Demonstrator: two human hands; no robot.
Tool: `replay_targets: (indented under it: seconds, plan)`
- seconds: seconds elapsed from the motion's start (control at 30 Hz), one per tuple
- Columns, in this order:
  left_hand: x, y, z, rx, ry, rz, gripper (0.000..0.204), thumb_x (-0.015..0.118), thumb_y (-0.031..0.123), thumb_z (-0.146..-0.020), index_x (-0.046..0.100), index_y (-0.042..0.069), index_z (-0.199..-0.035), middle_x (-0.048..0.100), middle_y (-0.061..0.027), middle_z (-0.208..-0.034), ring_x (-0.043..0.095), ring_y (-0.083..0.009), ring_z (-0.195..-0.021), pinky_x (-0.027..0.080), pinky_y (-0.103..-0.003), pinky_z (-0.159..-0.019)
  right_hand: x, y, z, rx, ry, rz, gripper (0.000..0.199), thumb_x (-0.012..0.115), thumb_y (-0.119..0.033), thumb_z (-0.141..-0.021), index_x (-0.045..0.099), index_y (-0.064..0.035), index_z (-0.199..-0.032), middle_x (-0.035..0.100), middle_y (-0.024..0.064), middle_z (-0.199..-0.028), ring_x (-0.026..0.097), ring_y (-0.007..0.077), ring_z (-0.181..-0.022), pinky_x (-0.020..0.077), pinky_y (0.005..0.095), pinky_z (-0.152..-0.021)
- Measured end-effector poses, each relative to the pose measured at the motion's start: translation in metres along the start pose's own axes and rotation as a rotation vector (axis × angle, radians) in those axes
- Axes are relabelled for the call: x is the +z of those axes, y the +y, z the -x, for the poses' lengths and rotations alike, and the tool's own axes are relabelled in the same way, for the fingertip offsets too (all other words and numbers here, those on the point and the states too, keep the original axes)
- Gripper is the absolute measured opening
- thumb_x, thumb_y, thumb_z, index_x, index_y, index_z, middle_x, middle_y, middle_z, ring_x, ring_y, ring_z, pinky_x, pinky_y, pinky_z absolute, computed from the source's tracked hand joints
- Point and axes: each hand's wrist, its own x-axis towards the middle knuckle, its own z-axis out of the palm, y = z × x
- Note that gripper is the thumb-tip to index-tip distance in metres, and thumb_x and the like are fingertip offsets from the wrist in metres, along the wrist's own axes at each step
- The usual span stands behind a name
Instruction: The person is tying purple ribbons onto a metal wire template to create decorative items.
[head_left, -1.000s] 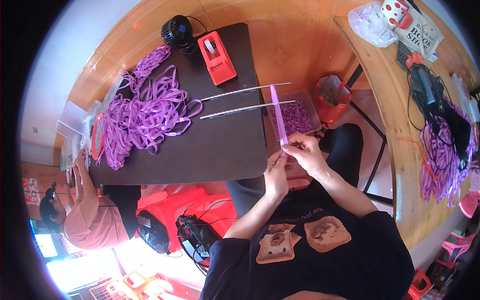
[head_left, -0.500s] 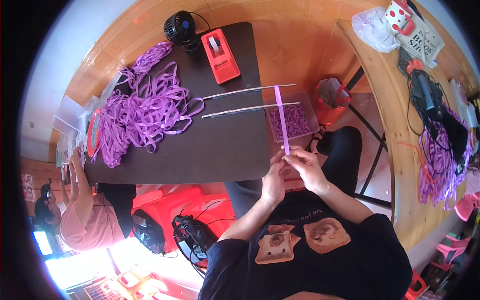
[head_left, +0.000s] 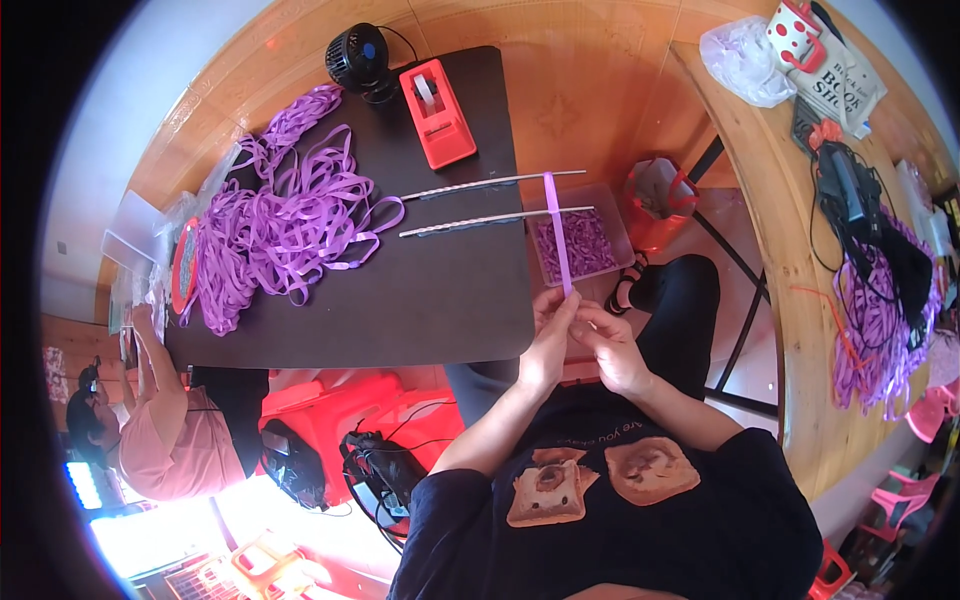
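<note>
Purple ribbon strip point(head_left: 560, 245) is running from the upper metal rod point(head_left: 524, 178), crossing the lower metal rod point(head_left: 480, 222), down to the hands; taking it as clock centre. Left hand point(head_left: 546, 335), 6 o'clock, is pinching the strip's lower end, fingers narrow. Right hand point(head_left: 612, 350), 5 o'clock, is holding its fingers bunched beside that end; cannot tell if they are gripping ribbon.

Writing: dark T-shirt point(head_left: 585, 560), 6 o'clock, is showing small faint lettering above two toast pictures; pale cloth bag point(head_left: 845, 90), 2 o'clock, is carrying bold dark capitals.

Dark table point(head_left: 440, 300), 9 o'clock, is bearing the rods, a purple ribbon heap point(head_left: 290, 225), and, toward 10, a red tape dispenser point(head_left: 445, 140) and black fan point(head_left: 357, 60). Clear tub point(head_left: 620, 222) is holding purple pieces point(head_left: 590, 250) below the strip. Wooden table point(head_left: 815, 420) is standing at 3–4, wood-look wall point(head_left: 580, 110) is rising at 12. Pink-shirted person point(head_left: 180, 450), 8 o'clock, is reaching toward the dark table's left end.
</note>
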Motion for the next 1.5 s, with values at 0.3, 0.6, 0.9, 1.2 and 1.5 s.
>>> replay_targets:
  seconds: [0.3, 0.6, 0.9, 1.2, 1.5]
  plan:
    - [-0.008, -0.011, -0.005, 0.004, 0.054, 0.092, 0.012, 0.062, 0.011, -0.090, 0.065, 0.001, -0.095, 0.067, -0.0072, -0.087, 0.061, -0.0125, -0.082, 0.045, -0.024, -0.078, 0.003, -0.004, 0.004, 0.062, -0.007, -0.060, 0.034, 0.053, 0.007, -0.085, 0.060, 0.0001, -0.118, 0.054, 0.0059, -0.121, 0.050, 0.0151, -0.114, 0.0383, 0.0276, -0.097]
    - [-0.003, -0.006, 0.000, 0.030, 0.107, 0.049, 0.011, 0.064, 0.011, -0.088, 0.067, 0.000, -0.092, 0.066, -0.0056, -0.082, 0.057, -0.0105, -0.074, 0.042, -0.024, -0.072, 0.000, -0.040, -0.033, -0.709, 0.228, 0.937, 0.032, 0.066, 0.011, -0.073, 0.064, -0.0028, -0.101, 0.060, 0.0082, -0.100, 0.057, 0.0180, -0.086, 0.0443, 0.0274, -0.072]
    - [0.001, 0.003, 0.016, 0.035, 0.102, 0.043, 0.014, 0.062, 0.012, -0.090, 0.064, -0.001, -0.093, 0.064, -0.0052, -0.081, 0.058, -0.0114, -0.072, 0.045, -0.023, -0.070, -0.001, -0.073, -0.082, -1.426, -0.191, 1.563, 0.032, 0.068, -0.017, -0.063, 0.071, -0.0102, -0.094, 0.057, 0.0036, -0.098, 0.056, 0.0182, -0.083, 0.0394, 0.0328, -0.071]
    - [-0.006, 0.005, 0.041, -0.051, -0.018, 0.282, 0.017, 0.052, 0.007, -0.094, 0.060, -0.002, -0.106, 0.065, -0.0087, -0.089, 0.058, -0.0120, -0.074, 0.050, -0.024, -0.074, 0.026, -0.095, -0.082, -1.490, -0.198, 1.518, 0.028, 0.074, -0.011, -0.062, 0.070, -0.0043, -0.088, 0.062, 0.0009, -0.090, 0.058, 0.0150, -0.075, 0.0386, 0.0306, -0.069]
    - [0.007, 0.002, 0.008, -0.119, -0.110, 0.029, 0.040, 0.049, 0.009, -0.096, 0.040, 0.004, -0.134, 0.059, -0.0043, -0.105, 0.052, -0.0074, -0.081, 0.041, -0.020, -0.070, 0.049, -0.158, -0.149, -1.065, -0.276, 1.217, 0.020, 0.067, 0.001, -0.065, 0.063, -0.0054, -0.083, 0.057, 0.0049, -0.079, 0.053, 0.0279, -0.067, 0.0379, 0.0374, -0.062]
